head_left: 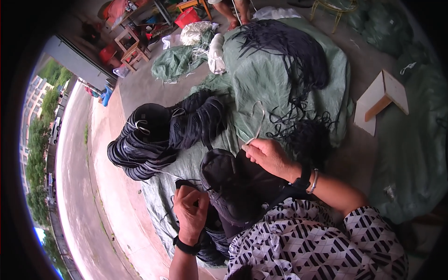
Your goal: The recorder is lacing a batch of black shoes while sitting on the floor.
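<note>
My right hand (pixel 269 159) pinches a white cord (pixel 258 122), whose looped end lies over the green sheet (pixel 252 84). My left hand (pixel 190 212) is closed on a dark piece that looks like a black shoe upper (pixel 181 183); its fingers hide most of it. Between the hands, over my lap, lie other black shoe uppers (pixel 219 170) with rounded toes. Beyond my left hand sits a thick bundle of nested black uppers (pixel 140 140) with a white tie on it. Farther off, more black pieces (pixel 200 121) are stacked against that bundle.
Loose black straps (pixel 294 46) are heaped on the green sheet, with a tangle of black laces (pixel 308 137) nearer me. At right stands a white board piece (pixel 378 100). Behind are a white roll (pixel 216 53), a wooden chair (pixel 130 49) and another person's legs (pixel 231 14).
</note>
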Demonstrator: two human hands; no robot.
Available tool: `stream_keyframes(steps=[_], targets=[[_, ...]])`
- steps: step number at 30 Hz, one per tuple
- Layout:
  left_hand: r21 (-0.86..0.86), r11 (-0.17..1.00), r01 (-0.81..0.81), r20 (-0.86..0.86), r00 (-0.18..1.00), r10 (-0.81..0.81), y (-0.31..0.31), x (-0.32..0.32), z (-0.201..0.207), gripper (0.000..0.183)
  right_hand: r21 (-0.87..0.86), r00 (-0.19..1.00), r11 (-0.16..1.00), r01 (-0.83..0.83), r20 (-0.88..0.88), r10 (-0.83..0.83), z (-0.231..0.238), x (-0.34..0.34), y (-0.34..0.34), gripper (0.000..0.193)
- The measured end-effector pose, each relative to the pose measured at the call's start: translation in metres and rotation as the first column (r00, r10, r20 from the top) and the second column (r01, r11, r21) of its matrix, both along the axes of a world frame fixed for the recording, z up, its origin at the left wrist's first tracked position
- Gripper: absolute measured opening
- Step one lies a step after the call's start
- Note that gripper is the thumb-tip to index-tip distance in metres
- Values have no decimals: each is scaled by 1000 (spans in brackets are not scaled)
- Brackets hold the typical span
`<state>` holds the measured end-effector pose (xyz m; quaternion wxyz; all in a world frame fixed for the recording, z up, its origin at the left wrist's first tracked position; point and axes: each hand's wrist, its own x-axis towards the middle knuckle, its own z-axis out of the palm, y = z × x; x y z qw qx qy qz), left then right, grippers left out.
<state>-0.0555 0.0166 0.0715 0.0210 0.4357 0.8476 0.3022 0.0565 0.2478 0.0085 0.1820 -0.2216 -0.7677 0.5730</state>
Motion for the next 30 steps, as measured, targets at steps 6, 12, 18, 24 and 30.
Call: stream_keyframes(steps=[6, 12, 18, 24, 30], targets=[[67, 986, -150, 990, 134, -46, 1, 21, -29, 29, 443, 919, 807, -391, 240, 313, 9, 3, -41, 31], [586, 624, -517, 775, 135, -617, -5, -4, -28, 32, 241, 911, 879, -411, 76, 405, 2, 12, -21, 16], [464, 433, -773, 841, 231, -489, -51, -21, -46, 29, -358, 891, 822, -442, -71, 448, 12, 30, 18, 27], [599, 461, -654, 752, 263, -604, 15, -22, -34, 30, -515, 840, 667, -538, -389, 378, 33, -17, -11, 32], [453, 585, -673, 884, 256, -392, -12, -60, -58, 30, -862, 961, 445, -241, -277, -15, -27, -17, 21, 44]])
